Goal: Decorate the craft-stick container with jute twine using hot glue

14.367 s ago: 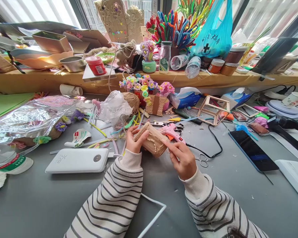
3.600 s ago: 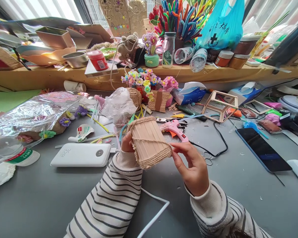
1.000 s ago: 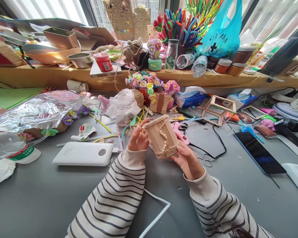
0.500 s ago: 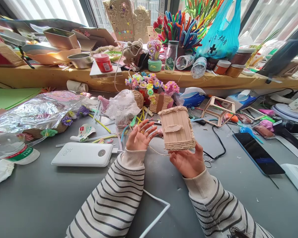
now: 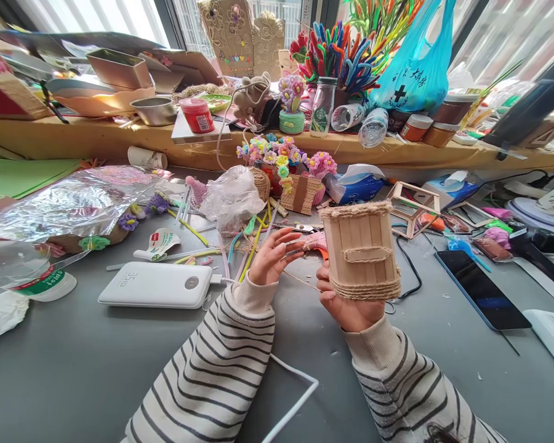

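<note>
One stick-sided container (image 5: pixel 361 271) in right grip (image 5: pixel 351 312), inside hidden

A: Identify items on the left side of the table (image 5: pixel 74 381).

B: A white power bank (image 5: pixel 148 284) lies flat, with a white plug (image 5: pixel 216 279) seated in its right end. A clear plastic container (image 5: pixel 39 281) with a green label sits left of this unit.

A: Identify items on the right.

B: A smartphone (image 5: pixel 482 288) lies screen up, its display dark. A blue tissue pack (image 5: pixel 357 187) rests farther back, near the ledge (image 5: pixel 96 140).

A: Name items on the ledge, left to right.

B: A metal bowl (image 5: pixel 154 112), a red jar (image 5: pixel 197 115) on a white box (image 5: pixel 187 135), a glass bottle (image 5: pixel 322 114) with a dark lid, a blue plastic bag (image 5: pixel 410 80) bearing a black cross.
</note>
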A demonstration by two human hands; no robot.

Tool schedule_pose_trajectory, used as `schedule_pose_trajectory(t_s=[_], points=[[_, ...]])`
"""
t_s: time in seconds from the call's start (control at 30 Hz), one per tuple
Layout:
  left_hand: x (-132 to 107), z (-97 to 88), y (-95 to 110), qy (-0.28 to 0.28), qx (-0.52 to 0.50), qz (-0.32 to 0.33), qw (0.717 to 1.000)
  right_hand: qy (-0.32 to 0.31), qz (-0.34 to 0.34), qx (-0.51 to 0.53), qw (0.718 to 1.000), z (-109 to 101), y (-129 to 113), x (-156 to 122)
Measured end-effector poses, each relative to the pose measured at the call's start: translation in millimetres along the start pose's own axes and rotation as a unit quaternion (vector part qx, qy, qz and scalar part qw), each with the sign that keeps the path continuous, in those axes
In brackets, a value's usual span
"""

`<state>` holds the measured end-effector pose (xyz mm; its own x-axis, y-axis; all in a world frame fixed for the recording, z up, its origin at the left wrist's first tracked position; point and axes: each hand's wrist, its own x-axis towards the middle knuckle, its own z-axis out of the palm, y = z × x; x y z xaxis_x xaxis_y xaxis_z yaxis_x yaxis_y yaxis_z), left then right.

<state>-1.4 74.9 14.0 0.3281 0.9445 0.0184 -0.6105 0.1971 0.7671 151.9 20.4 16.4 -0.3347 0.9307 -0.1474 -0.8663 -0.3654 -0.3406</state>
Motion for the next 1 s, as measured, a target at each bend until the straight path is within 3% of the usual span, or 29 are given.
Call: schedule_pose_trajectory(t_s=[0.17, 0.37, 0.5, 0.77, 1.0], points=[[-1, -1.7, -2, -0.034, 0.010, 0.025, 0.999, -0.004, -0.021, -0.019, 1.000, -3, 2, 1], [2, -8.3, -14, -0.141, 0.072, 0.035, 0.987, 0.003, -0.004, -0.010, 1.000, -15, 3, 3], [5, -9.2, -21, -0.158, 0.086, 0.038, 0.983, 0.015, -0.006, -0.026, 1.000, -14, 5, 4], [4, 1.9, -12, -0.137, 0.000, 0.003, 0.991, 0.045, -0.101, -0.198, 0.974, -12, 16, 9], [10, -13.8, -17, -0.010, -0.001, -0.046, 0.999, 0.100, -0.136, -0.313, 0.935, -17, 22, 10]])
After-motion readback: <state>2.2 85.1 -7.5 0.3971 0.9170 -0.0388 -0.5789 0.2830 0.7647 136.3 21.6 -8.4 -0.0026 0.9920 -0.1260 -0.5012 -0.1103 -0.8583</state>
